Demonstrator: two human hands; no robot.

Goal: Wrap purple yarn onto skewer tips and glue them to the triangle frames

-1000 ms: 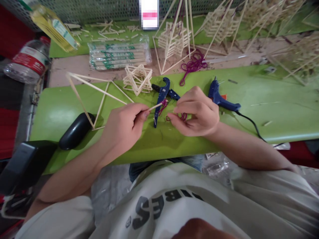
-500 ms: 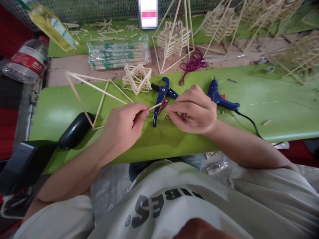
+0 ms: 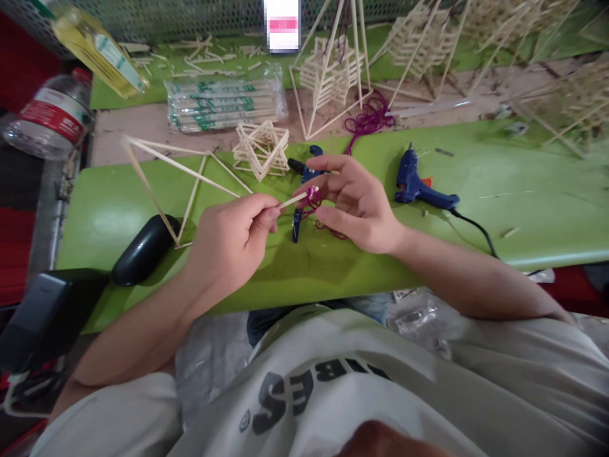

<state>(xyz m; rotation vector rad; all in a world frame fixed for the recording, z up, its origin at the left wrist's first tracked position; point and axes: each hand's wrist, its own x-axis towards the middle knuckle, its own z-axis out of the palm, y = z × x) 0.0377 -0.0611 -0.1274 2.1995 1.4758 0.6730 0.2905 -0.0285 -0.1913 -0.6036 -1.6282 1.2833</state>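
Between the thumb and fingers of my left hand (image 3: pixel 231 238) is a thin wooden stick (image 3: pixel 291 201), pointing right. Purple string (image 3: pixel 313 193) is wound round its tip, and loose loops hang below. My right hand (image 3: pixel 364 206) is just right of that tip, fingers spread and curved around it; whether a fingertip touches the string I cannot tell. Beneath the hands lies a blue hand cutter (image 3: pixel 296 225), partly covered by the right fingers. A frame of wooden sticks (image 3: pixel 193 197) extends left from behind my left hand; its join with the held stick is hidden.
A blue glue gun (image 3: pixel 419 187) with a black cord lies to the right. Behind are a star-shaped stick piece (image 3: pixel 261 152), bagged sticks (image 3: pixel 223 105), a purple string bundle (image 3: pixel 373 117) and several stick pyramids (image 3: pixel 328 73). Left are a black case (image 3: pixel 145 251) and two bottles (image 3: pixel 98 54).
My right hand has opened from a pinch beside the string, its fingers now spread around the stick's tip. My left hand has shifted slightly left, still holding the stick.
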